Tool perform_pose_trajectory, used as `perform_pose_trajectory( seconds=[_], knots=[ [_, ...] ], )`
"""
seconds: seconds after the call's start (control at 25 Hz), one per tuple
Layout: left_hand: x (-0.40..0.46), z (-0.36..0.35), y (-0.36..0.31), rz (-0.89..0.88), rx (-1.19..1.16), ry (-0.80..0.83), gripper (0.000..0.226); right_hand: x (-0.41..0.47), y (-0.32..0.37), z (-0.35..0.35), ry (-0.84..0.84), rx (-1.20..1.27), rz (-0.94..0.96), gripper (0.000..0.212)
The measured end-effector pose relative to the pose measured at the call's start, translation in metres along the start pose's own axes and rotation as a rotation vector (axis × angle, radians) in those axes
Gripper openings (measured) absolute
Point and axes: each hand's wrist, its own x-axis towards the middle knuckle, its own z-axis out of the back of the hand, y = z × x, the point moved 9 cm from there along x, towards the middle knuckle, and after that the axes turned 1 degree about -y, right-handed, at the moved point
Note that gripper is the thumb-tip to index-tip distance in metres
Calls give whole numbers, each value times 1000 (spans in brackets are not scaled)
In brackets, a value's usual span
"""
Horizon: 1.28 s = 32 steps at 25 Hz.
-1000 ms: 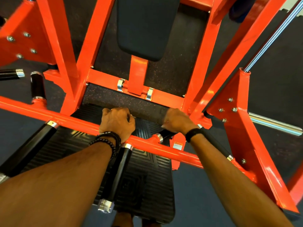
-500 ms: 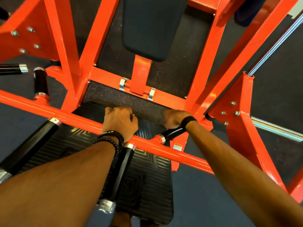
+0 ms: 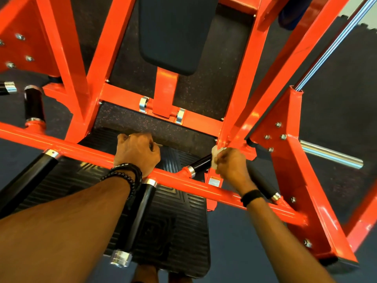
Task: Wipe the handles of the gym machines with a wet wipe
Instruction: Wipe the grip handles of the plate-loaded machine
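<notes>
Gripping a crumpled wet wipe [image 3: 214,158], the right hand [image 3: 230,166] presses it round the far end of a short black handle [image 3: 201,164] off the orange crossbar [image 3: 85,151]; the left hand [image 3: 136,153] is curled, resting over that bar, apparently holding nothing.

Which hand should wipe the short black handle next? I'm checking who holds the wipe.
Right. The right hand already pinches the white wet wipe against the short black handle. The left hand grips something beyond the orange crossbar, without a wipe.
</notes>
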Motion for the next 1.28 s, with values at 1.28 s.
perform_pose_trajectory(
  seconds=[1.28],
  knots=[
    [-1,3,-1,4,-1,-26,15,-14,-34,-69,420,713,-593,26]
  ],
)
